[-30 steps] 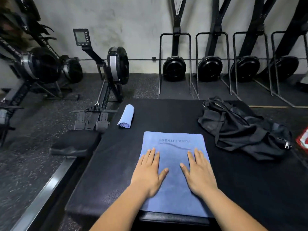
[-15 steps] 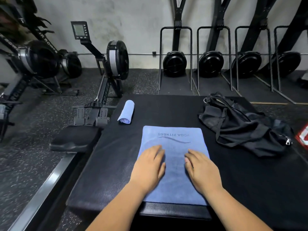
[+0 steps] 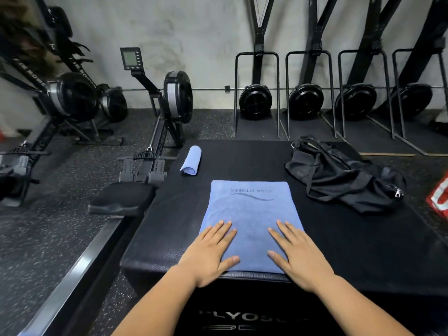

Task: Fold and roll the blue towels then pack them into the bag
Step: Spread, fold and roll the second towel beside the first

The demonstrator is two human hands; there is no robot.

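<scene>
Two hands press flat, fingers straight and gripping nothing, on a folded blue towel at the near edge of a black table. The left hand covers the towel's 7 o'clock corner and the right hand its 5 o'clock corner. Half a second earlier both sat closer together near the middle, fingers slightly bent. A rolled towel lies at 11 o'clock from the flat one, well apart. A black bag slumps at 2 o'clock. Rowing machines stand on the floor beyond.
</scene>
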